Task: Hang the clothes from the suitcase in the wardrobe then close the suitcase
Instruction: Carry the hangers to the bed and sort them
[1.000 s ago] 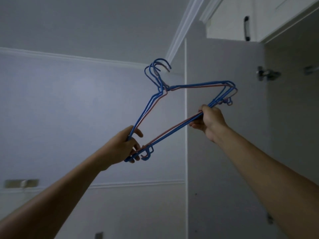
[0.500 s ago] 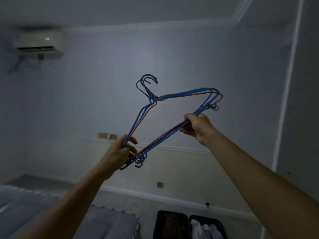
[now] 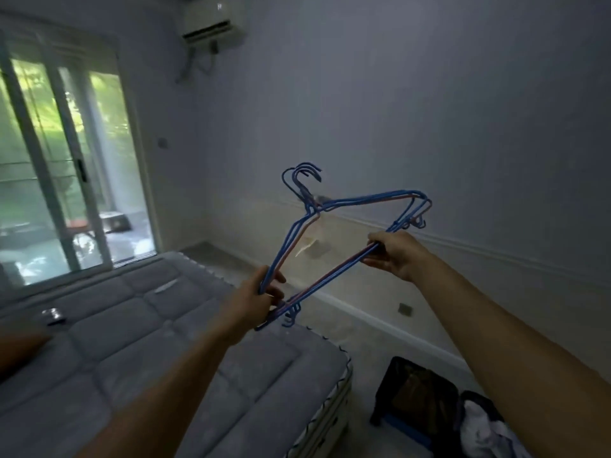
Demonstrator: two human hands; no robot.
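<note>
The hangers (image 3: 370, 199) are thin wire with a smooth blue or pink coating. At 7 o'clock the mattress (image 3: 139, 325) is quilted grey cloth, matt. At 5 o'clock the suitcase (image 3: 416, 395) looks like dull black fabric and holds crumpled white cloth (image 3: 479, 428).

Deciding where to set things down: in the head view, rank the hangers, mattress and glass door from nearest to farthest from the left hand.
1. Hangers, gripped by the left hand.
2. Mattress, just below it.
3. Glass door, far left.
</note>
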